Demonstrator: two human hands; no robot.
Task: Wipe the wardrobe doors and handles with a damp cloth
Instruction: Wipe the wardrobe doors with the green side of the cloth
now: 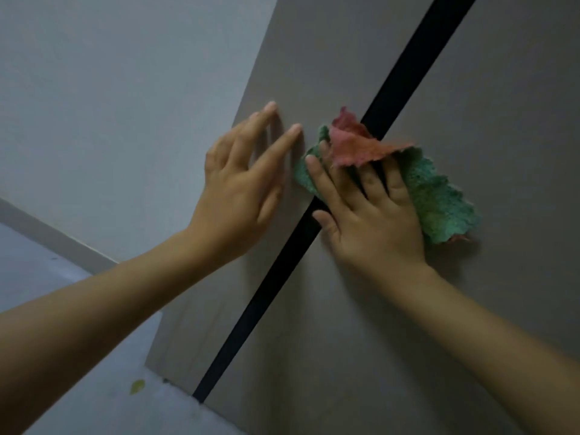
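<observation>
Two grey-brown wardrobe doors fill the view, the left door [282,73] and the right door [486,120], split by a black recessed handle strip [405,70] running diagonally. My right hand [373,211] presses a green and red cloth [439,199] flat against the doors, across the black strip, with fingers spread. A red corner of the cloth folds over my fingertips. My left hand [241,177] rests flat on the left door, fingers straight, just left of the cloth.
A pale wall [125,89] meets the wardrobe's left edge. Below lies a light floor [94,403] with a skirting board [47,230] and a small yellowish scrap [137,386] near the wardrobe's base.
</observation>
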